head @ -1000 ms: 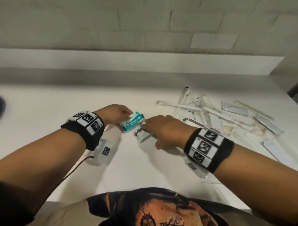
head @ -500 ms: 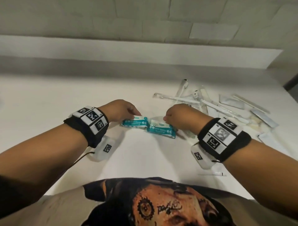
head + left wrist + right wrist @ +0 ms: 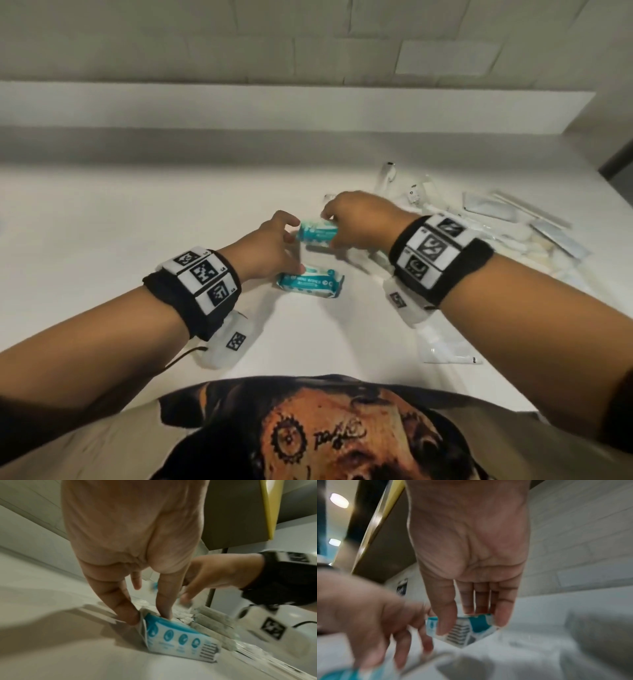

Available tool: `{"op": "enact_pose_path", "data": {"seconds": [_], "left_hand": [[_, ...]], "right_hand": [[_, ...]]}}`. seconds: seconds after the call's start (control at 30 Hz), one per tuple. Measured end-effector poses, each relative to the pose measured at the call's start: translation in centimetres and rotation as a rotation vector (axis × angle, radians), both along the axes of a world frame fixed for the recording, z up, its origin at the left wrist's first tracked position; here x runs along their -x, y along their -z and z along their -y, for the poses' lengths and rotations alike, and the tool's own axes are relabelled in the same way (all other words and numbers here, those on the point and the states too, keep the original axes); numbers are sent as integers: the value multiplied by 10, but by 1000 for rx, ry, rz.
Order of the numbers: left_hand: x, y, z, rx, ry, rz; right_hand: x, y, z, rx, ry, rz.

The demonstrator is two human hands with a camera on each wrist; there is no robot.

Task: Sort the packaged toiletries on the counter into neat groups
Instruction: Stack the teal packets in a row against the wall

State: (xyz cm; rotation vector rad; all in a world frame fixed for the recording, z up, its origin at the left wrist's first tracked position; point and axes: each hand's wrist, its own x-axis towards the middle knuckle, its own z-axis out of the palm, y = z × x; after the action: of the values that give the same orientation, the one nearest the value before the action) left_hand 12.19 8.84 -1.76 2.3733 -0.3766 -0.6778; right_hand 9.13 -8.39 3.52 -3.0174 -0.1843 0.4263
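Two teal wipes packs are in play. My right hand grips one wipes pack between thumb and fingers, raised off the white counter; its barcode side shows under my right hand. The second wipes pack lies nearer me, label up. My left hand reaches down to its left end, and in the left wrist view my left hand pinches that pack by its end seal with thumb and forefinger.
A loose pile of clear-wrapped toiletries spreads over the counter's right side, with long wrapped pieces at its far edge. One flat packet lies near the front right. A raised ledge and tiled wall bound the back.
Half a second ago the two packs lay end to end on the counter, one hand on each. My right hand has since lifted its pack up and behind the other one.
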Motion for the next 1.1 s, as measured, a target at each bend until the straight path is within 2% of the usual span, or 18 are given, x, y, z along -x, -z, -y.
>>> {"op": "enact_pose_path", "data": {"seconds": [0.1, 0.13, 0.23, 0.33, 0.37, 0.43, 0.5, 0.53, 0.63, 0.73, 0.87, 0.97, 1.1], "left_hand": [[2, 0, 2, -81, 14, 66], [1, -1, 2, -112, 36, 84], [-1, -7, 2, -139, 144, 100], [0, -11, 9, -130, 245, 112], [0, -11, 12, -142, 268, 121], [0, -9, 18, -179, 279, 141], [0, -8, 20, -212, 259, 155], [1, -7, 19, -221, 249, 153], [6, -3, 14, -220, 239, 128], [6, -1, 6, -173, 213, 116], [-1, -4, -3, -165, 77, 153], [-2, -2, -7, -123, -4, 49], [-3, 0, -8, -93, -80, 22]], "right_hand": [[-4, 20, -3, -53, -36, -153], [-4, 18, 2, -97, -18, -150], [1, -3, 27, -194, 94, 10], [7, -21, 61, -119, 260, 137], [10, -22, 69, -75, 315, 103], [20, -16, 77, 6, 376, -81], [30, -7, 76, 29, 390, -262], [33, -3, 75, 37, 388, -286], [30, -4, 75, 1, 402, -142], [21, -18, 64, -201, 407, -37], [4, -21, 37, -433, 282, -117], [-13, -9, 21, -556, 272, -186], [-32, 8, 3, -506, 263, -196]]}}
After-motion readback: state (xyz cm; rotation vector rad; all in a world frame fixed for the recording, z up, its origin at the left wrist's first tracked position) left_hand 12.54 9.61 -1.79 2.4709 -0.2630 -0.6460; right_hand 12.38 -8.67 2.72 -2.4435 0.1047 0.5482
